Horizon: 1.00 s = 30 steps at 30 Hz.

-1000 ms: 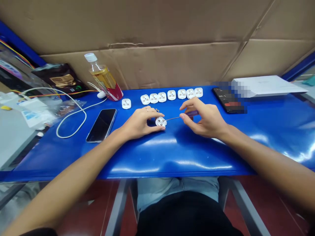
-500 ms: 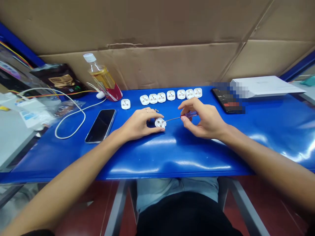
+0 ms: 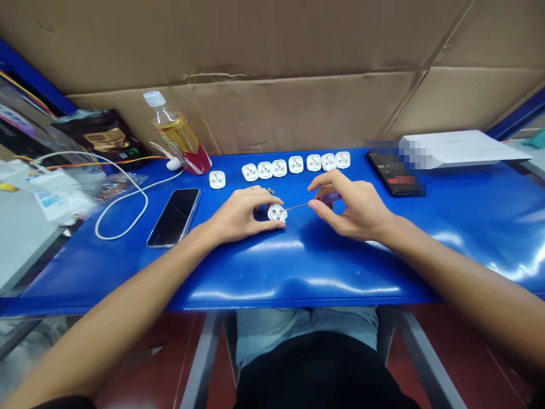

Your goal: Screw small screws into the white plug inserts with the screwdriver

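My left hand [image 3: 244, 215] pinches a round white socket piece [image 3: 277, 213] between thumb and fingers, low over the blue table. Brass-coloured metal contacts show in its face. In my right hand [image 3: 351, 207] is a screwdriver [image 3: 329, 197] with a clear purplish handle, its thin shaft pointing left. The tip meets the socket piece at its right side; exactly what it touches is too small to tell. Small brass parts [image 3: 271, 191] lie just behind my left fingers. Farther back stands a row of several similar white socket pieces [image 3: 296, 164], with one [image 3: 217, 179] apart at the left.
A phone [image 3: 174, 218] lies left of my left hand, beside a white cable [image 3: 121, 234]. A bottle [image 3: 181, 136] leans near the cardboard wall [image 3: 272, 113]. At the right are a second phone [image 3: 389, 173] and a flat white box [image 3: 464, 149].
My right thumb and fingers have shifted slightly on the screwdriver, covering its red collar. The left hand and the socket piece stay where they were.
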Motion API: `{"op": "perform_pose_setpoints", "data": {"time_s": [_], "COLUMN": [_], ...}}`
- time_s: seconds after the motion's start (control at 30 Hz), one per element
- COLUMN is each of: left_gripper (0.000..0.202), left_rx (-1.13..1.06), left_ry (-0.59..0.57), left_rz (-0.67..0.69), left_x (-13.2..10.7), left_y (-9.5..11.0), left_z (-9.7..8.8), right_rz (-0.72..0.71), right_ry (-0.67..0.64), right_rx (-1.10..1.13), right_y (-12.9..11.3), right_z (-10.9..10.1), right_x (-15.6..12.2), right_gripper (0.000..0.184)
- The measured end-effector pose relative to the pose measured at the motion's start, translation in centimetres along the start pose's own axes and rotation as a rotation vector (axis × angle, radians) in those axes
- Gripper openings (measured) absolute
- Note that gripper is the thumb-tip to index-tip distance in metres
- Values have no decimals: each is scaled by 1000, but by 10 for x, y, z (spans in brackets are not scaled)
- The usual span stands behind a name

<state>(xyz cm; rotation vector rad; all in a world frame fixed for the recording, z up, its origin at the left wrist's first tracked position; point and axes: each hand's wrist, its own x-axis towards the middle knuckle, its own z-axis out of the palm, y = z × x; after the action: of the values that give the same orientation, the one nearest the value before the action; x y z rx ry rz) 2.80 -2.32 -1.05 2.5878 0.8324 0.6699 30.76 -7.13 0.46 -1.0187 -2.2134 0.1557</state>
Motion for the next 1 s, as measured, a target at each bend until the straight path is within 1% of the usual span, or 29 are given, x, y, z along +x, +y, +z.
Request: {"op": "perform_pose_setpoints", "data": {"time_s": [0.1, 0.23, 0.3, 0.47, 0.57, 0.63, 0.7, 0.77, 0.83, 0.93, 1.0], "left_gripper": [44, 41, 39, 37, 38, 39, 40, 40, 40, 41, 41], "left_rx": [1, 7, 11, 9, 0, -14, -21, -20, -20, -18, -14], "left_ry": [-6, 7, 10, 18, 23, 19, 9, 0, -2, 4, 7], "left_rz": [0, 7, 0, 6, 9, 11, 11, 9, 2, -1, 2], "left_x": [0, 0, 1, 1, 1, 0, 0, 0, 0, 0, 0], "left_y": [0, 0, 0, 1, 1, 0, -1, -1, 0, 0, 1], "left_z": [-1, -1, -1, 0, 0, 0, 0, 0, 0, 0, 0], "right_rz": [-19, 2, 9, -26, 10, 48, 54, 32, 22, 60, 69], "right_ry": [-19, 1, 13, -3, -3, 5, 8, 13, 14, 33, 40], "right_rx": [19, -48, -74, 49, 40, -1, -1, 51, 89, 33, 9], "right_y": [0, 1, 1, 0, -1, -2, -2, -3, -4, -3, -2], "right_z": [0, 1, 2, 1, 2, 3, 4, 4, 4, 4, 4], "right_x": [0, 0, 0, 0, 1, 1, 1, 1, 2, 2, 1], "right_gripper": [21, 13, 13, 15, 7, 13, 17, 12, 14, 10, 11]}}
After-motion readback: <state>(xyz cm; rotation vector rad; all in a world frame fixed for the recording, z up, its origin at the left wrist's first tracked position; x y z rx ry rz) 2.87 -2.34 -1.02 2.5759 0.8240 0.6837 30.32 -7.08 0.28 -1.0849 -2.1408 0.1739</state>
